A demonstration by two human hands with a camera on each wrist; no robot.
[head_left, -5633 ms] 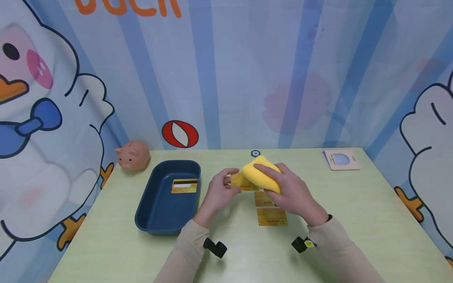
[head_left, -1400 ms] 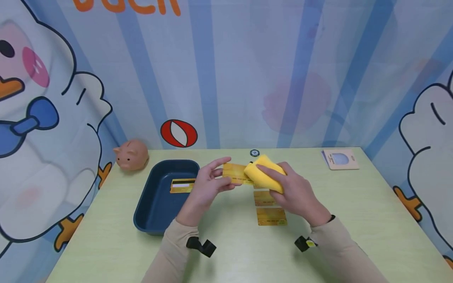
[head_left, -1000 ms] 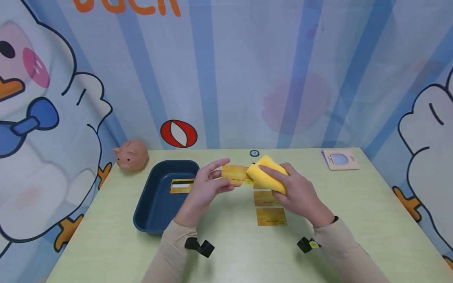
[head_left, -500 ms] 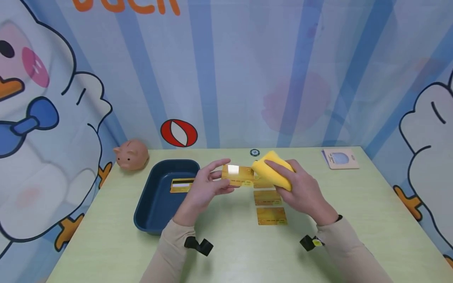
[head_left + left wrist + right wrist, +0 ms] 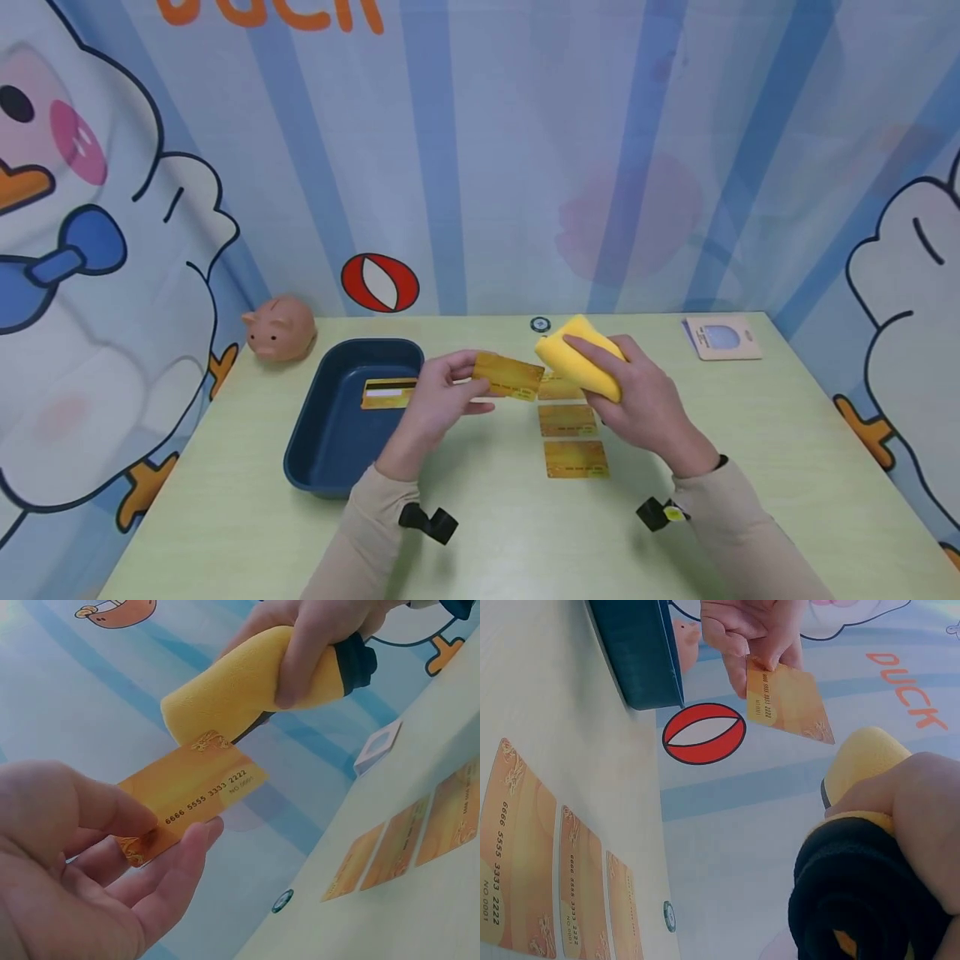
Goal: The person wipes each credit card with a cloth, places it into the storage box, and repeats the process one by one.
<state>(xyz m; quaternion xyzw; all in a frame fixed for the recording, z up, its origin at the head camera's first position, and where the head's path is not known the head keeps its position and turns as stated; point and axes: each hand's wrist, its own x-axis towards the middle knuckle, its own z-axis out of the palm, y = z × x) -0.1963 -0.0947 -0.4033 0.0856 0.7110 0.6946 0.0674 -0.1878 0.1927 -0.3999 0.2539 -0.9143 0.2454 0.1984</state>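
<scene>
My left hand (image 5: 442,400) pinches a gold bank card (image 5: 508,377) by its left end, above the table. In the left wrist view the card (image 5: 191,791) shows its numbered face, thumb on the front and fingers behind. My right hand (image 5: 641,408) grips a rolled yellow cloth (image 5: 577,358), whose dark side shows at the rolled end (image 5: 866,877) in the right wrist view. Cloth and card are close together at the card's right end; the right wrist view shows a small gap. Below the hands, gold cards lie in a column: top (image 5: 558,387), middle (image 5: 567,421) and bottom (image 5: 576,459).
Left of the hands stands a dark blue tray (image 5: 300,450), holding one card (image 5: 388,393) with its magnetic stripe up. A pink piggy bank (image 5: 279,331) sits behind it. At the table's back edge are a round chip (image 5: 540,325) and a pale pink booklet (image 5: 723,339).
The right hand has drawn the cloth rightward and up off the card, uncovering its right part and the top table card. The left hand has shifted slightly left, and the held card now tilts down rightward.
</scene>
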